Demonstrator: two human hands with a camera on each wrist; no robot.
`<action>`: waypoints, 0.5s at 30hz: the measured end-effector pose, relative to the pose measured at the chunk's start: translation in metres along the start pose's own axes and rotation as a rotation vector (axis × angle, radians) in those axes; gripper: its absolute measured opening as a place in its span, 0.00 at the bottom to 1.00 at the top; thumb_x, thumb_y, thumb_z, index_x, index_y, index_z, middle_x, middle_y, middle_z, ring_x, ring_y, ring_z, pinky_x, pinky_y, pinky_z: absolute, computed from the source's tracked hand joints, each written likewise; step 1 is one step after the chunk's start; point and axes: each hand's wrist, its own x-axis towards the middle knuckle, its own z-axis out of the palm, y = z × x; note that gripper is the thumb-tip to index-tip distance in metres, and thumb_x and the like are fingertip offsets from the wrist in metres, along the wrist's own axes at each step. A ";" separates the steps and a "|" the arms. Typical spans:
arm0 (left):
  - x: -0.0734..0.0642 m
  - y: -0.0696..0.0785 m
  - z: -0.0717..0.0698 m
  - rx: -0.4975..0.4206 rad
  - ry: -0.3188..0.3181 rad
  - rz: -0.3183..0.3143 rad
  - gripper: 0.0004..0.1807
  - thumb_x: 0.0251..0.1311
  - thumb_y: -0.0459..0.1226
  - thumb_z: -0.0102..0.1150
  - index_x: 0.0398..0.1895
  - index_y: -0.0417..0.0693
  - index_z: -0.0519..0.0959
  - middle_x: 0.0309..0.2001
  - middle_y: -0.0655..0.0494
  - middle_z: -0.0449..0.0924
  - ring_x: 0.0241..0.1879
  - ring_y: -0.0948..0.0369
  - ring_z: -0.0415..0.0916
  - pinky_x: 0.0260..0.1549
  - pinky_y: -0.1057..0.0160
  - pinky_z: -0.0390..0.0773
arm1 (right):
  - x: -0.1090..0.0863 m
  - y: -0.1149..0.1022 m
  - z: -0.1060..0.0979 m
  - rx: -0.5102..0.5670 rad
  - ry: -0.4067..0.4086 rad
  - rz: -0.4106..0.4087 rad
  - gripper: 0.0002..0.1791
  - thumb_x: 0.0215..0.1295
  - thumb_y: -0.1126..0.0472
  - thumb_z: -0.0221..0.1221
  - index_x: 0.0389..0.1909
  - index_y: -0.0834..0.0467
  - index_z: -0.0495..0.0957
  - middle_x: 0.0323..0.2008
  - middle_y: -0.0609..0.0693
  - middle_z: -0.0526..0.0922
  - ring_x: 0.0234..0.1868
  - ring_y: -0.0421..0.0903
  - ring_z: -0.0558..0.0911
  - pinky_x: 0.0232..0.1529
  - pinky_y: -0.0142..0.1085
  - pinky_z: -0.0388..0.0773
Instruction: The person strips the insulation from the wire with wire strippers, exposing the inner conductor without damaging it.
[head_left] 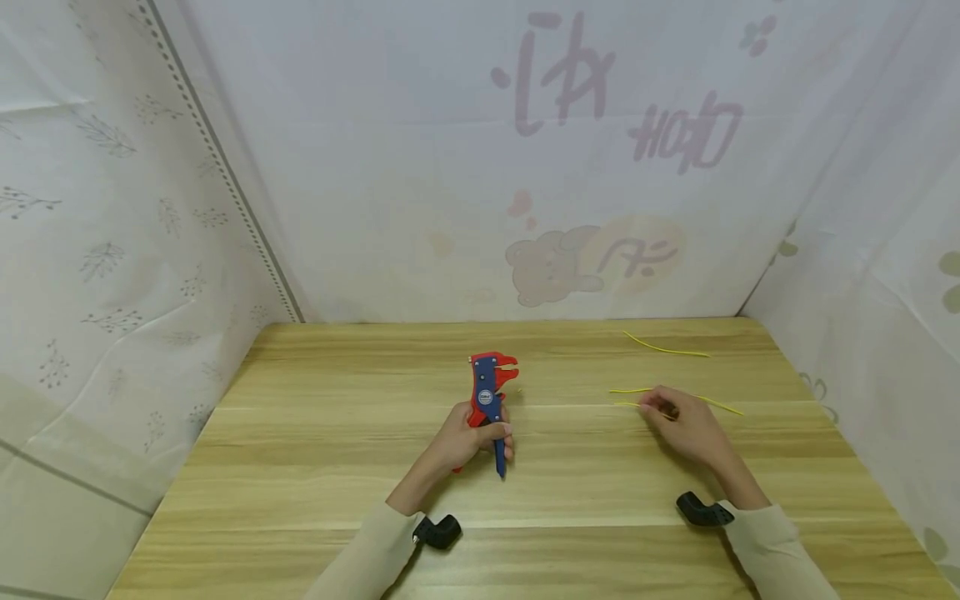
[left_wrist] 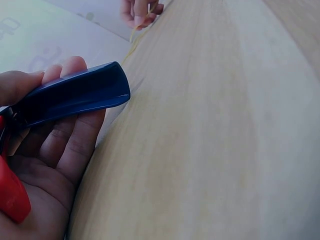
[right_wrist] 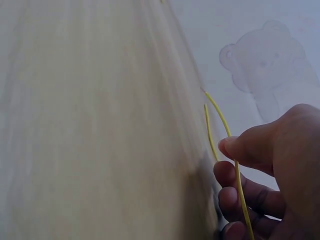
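Note:
My left hand (head_left: 459, 439) grips a red and blue wire stripper (head_left: 486, 383), its red jaws pointing right. In the left wrist view the blue handle (left_wrist: 75, 97) lies across the fingers, thumb over it, and the red handle (left_wrist: 12, 195) sits against the palm. My right hand (head_left: 688, 432) pinches a thin yellow wire (right_wrist: 242, 192) between thumb and index finger; the wire's far tip looks reddish in the right wrist view. Just behind those fingers, a second yellow wire (head_left: 718, 405) lies on the table, partly covered by the hand.
Another yellow wire (head_left: 663, 348) lies farther back on the wooden table (head_left: 322, 492). Close to the stripper's jaws is a tiny yellow piece (head_left: 519, 390). Printed cloth walls (head_left: 390, 208) rise at the back and both sides. Each sleeve carries a black wrist mount (head_left: 441, 533).

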 end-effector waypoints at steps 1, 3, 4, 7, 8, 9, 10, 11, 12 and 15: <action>0.000 0.000 0.000 -0.001 0.000 0.001 0.16 0.69 0.28 0.57 0.51 0.21 0.68 0.31 0.49 0.84 0.29 0.58 0.87 0.37 0.57 0.89 | -0.001 0.001 0.000 -0.013 0.012 -0.009 0.03 0.73 0.61 0.62 0.40 0.54 0.84 0.33 0.45 0.85 0.34 0.36 0.79 0.35 0.31 0.77; 0.000 -0.001 0.000 -0.003 0.003 0.002 0.16 0.69 0.27 0.57 0.51 0.21 0.67 0.30 0.49 0.84 0.29 0.58 0.87 0.37 0.57 0.89 | -0.002 0.001 0.000 -0.032 0.033 -0.021 0.03 0.72 0.61 0.62 0.39 0.55 0.84 0.32 0.45 0.85 0.35 0.36 0.80 0.36 0.32 0.79; 0.000 -0.001 0.000 -0.004 0.004 0.004 0.16 0.69 0.27 0.57 0.51 0.21 0.67 0.30 0.49 0.84 0.29 0.58 0.86 0.37 0.57 0.89 | -0.003 0.002 -0.001 -0.039 0.040 -0.020 0.03 0.72 0.62 0.63 0.39 0.55 0.84 0.32 0.45 0.85 0.35 0.36 0.80 0.37 0.32 0.79; 0.000 -0.002 0.000 -0.007 0.010 0.007 0.16 0.69 0.27 0.57 0.52 0.21 0.67 0.30 0.49 0.84 0.28 0.57 0.86 0.36 0.57 0.89 | -0.004 0.004 -0.001 -0.054 0.055 -0.002 0.03 0.71 0.61 0.63 0.38 0.54 0.85 0.33 0.45 0.85 0.35 0.38 0.81 0.37 0.33 0.80; 0.000 -0.002 0.000 -0.008 0.012 0.008 0.16 0.69 0.27 0.57 0.52 0.20 0.67 0.30 0.48 0.84 0.28 0.57 0.86 0.36 0.57 0.89 | -0.004 0.005 -0.001 -0.056 0.059 0.004 0.03 0.71 0.61 0.63 0.38 0.54 0.85 0.33 0.45 0.86 0.36 0.38 0.81 0.38 0.34 0.80; 0.000 -0.002 0.000 -0.009 0.013 0.009 0.16 0.69 0.27 0.57 0.52 0.20 0.67 0.31 0.48 0.83 0.28 0.57 0.86 0.36 0.57 0.89 | -0.005 0.006 -0.001 -0.058 0.061 0.009 0.02 0.71 0.61 0.63 0.38 0.53 0.85 0.34 0.45 0.86 0.37 0.40 0.82 0.39 0.34 0.81; 0.000 -0.002 0.000 -0.010 0.014 0.009 0.16 0.69 0.27 0.57 0.52 0.20 0.67 0.31 0.48 0.83 0.28 0.57 0.86 0.36 0.57 0.90 | -0.005 0.007 -0.001 -0.060 0.065 0.012 0.03 0.71 0.61 0.63 0.38 0.53 0.85 0.35 0.45 0.86 0.38 0.41 0.83 0.40 0.34 0.82; 0.000 -0.001 0.000 -0.011 0.014 0.010 0.17 0.69 0.26 0.57 0.52 0.20 0.67 0.31 0.47 0.83 0.28 0.57 0.86 0.36 0.56 0.90 | -0.006 0.008 -0.002 -0.058 0.072 0.013 0.03 0.71 0.61 0.64 0.39 0.53 0.85 0.35 0.46 0.87 0.39 0.42 0.83 0.41 0.35 0.83; 0.000 -0.001 0.000 -0.012 0.015 0.009 0.17 0.69 0.26 0.57 0.53 0.20 0.66 0.31 0.48 0.84 0.28 0.57 0.86 0.36 0.56 0.90 | -0.006 0.009 -0.002 -0.059 0.081 0.014 0.03 0.71 0.61 0.64 0.39 0.53 0.85 0.35 0.46 0.87 0.40 0.43 0.83 0.41 0.35 0.83; 0.000 -0.001 0.000 -0.013 0.008 0.005 0.17 0.70 0.26 0.56 0.53 0.19 0.66 0.31 0.48 0.83 0.29 0.57 0.86 0.38 0.56 0.90 | -0.008 0.013 -0.001 -0.070 0.110 0.014 0.02 0.69 0.61 0.65 0.38 0.53 0.87 0.35 0.46 0.86 0.39 0.43 0.81 0.40 0.33 0.80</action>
